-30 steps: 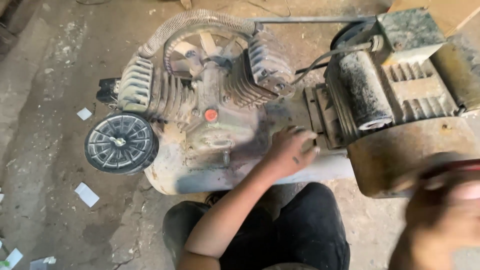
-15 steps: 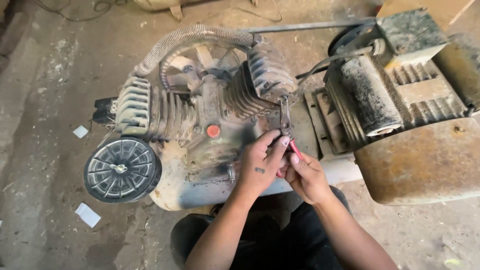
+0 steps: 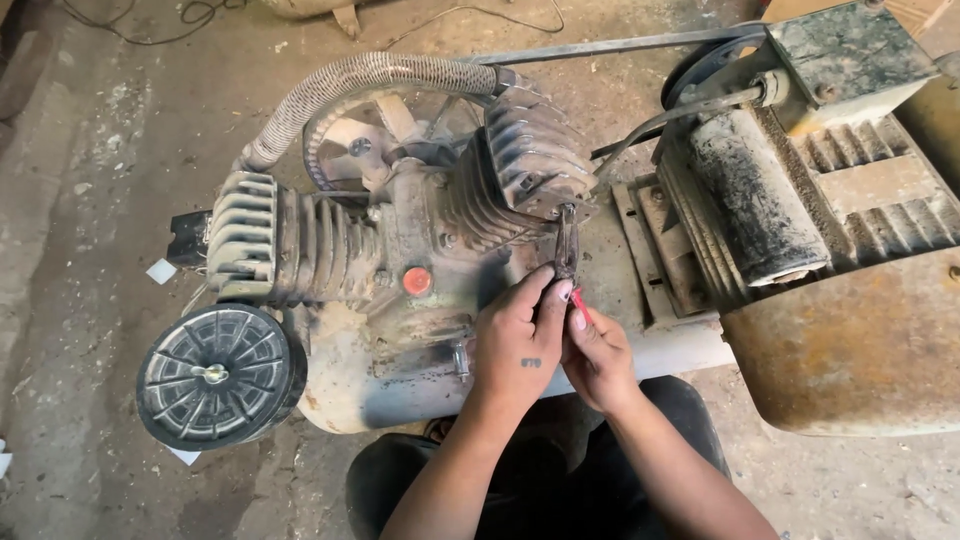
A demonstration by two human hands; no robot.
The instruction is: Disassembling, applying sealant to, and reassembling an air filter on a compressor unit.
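A grimy air compressor pump (image 3: 400,250) with two finned cylinders sits on its tank in front of me. A thin metal fitting (image 3: 566,238) hangs from the right cylinder head (image 3: 525,165). My left hand (image 3: 518,348) reaches up to the fitting's lower end, with thumb and fingertips pinched there. Pressed against it from the right, my right hand (image 3: 600,358) grips a small red-tipped tool (image 3: 579,304) that points up toward the same spot. What the tool's tip touches is hidden by my fingers.
A black ribbed wheel (image 3: 220,375) stands at the tank's left end. A corrugated hose (image 3: 370,85) arches over the flywheel. The dusty electric motor (image 3: 760,195), drive belt and a rusty guard (image 3: 850,350) fill the right side. My knees in dark trousers (image 3: 540,490) are below.
My right hand came in from the lower right and joined my left hand at the fitting, now holding the red-tipped tool. My left hand shifted slightly up to the fitting.
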